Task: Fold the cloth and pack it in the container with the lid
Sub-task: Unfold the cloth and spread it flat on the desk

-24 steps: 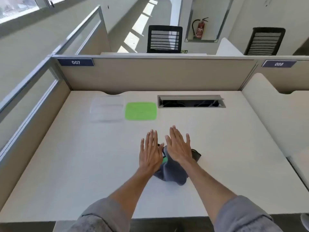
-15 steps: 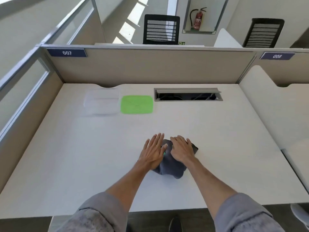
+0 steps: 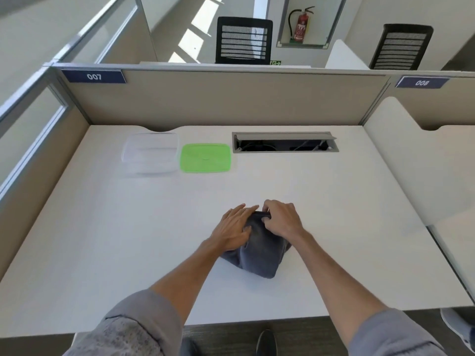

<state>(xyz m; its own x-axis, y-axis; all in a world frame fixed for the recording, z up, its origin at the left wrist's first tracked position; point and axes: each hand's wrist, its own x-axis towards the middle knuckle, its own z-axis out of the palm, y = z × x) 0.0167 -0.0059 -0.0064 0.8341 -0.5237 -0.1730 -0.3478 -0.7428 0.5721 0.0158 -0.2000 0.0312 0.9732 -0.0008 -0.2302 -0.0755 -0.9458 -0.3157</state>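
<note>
Both hands are lowered onto the bunched grey cloth (image 3: 259, 249): left hand (image 3: 235, 228) pressed flat, right hand (image 3: 281, 219) fingers pinched on its far edge, container (image 3: 150, 154) well ahead-left.

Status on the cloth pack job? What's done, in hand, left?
Done: nothing finished; the lid lies off, beside the clear container, which looks empty. In hand: the dark cloth sits bunched on the desk, left hand pressing flat on it, right hand pinching its far edge. Left: folding it, putting it in the container, closing the lid.
</note>
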